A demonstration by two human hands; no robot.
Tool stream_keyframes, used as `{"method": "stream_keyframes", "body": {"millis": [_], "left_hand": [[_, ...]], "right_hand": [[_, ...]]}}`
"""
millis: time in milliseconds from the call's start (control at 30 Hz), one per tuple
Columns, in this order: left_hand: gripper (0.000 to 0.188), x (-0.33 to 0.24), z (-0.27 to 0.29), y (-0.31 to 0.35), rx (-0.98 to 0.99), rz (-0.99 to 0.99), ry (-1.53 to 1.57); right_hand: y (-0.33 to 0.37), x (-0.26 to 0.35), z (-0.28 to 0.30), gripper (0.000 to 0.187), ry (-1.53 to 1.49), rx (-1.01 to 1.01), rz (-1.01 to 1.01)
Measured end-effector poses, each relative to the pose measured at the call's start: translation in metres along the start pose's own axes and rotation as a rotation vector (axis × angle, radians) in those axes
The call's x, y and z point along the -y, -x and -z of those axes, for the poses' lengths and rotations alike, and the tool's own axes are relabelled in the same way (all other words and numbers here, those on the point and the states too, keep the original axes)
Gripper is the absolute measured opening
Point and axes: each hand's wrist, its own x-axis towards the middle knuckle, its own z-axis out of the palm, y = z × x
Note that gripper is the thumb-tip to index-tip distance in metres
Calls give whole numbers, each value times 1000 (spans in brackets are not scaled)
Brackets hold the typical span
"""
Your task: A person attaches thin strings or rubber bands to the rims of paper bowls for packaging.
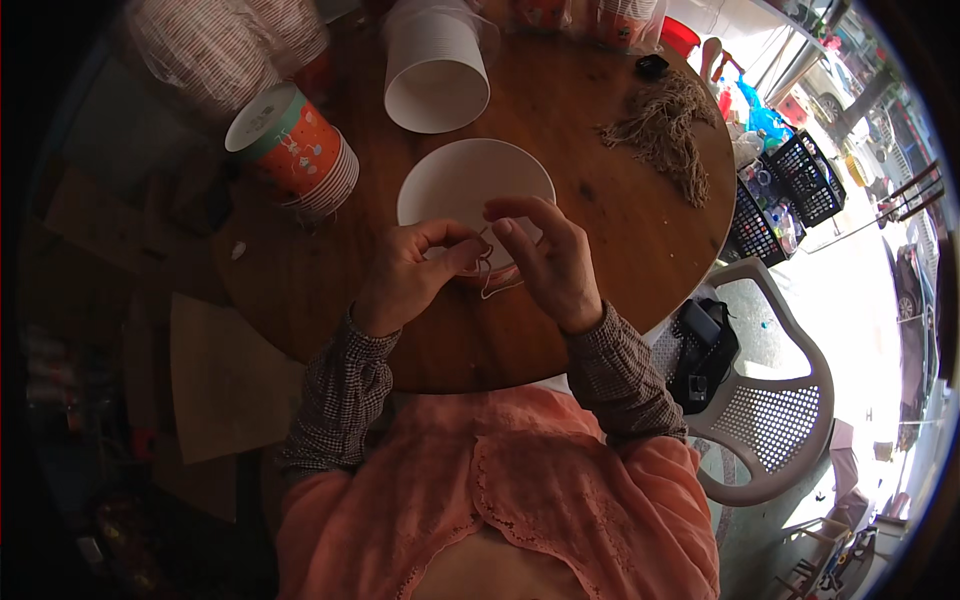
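- Head view: the left hand (405, 275) holds a thin pale cord (486, 292) pinched between thumb and forefinger, over the near edge of a white-lined tub (450, 180).
- The right hand (553, 262) is narrow, thumb and forefinger arched near each other; whether they grip cord is too small to tell.
- To work neatly, I would keep the left pinch firm and close to the loop, let the right fingertips do the fine guiding, and draw the cord evenly so it does not twist or snag.
- Resting the wrists lower would probably steady both hands; the tub seems light and could slide if tugged.
- The cord lies at three o'clock from the left hand and between eight and nine from the right, with a loop hanging toward six.
- The tub sits between one and two o'clock from the left hand, about ten from the right.
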Motion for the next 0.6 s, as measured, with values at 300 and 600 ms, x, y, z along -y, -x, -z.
{"method": "stream_keyframes", "body": {"millis": [300, 600], "left_hand": [[17, 10, -2, 0, -24, -100, 12], [8, 11, -7, 4, -247, -196, -208]], "right_hand": [[9, -5, 3, 13, 262, 47, 222], [14, -3, 2, 7, 277, 55, 219]]}}
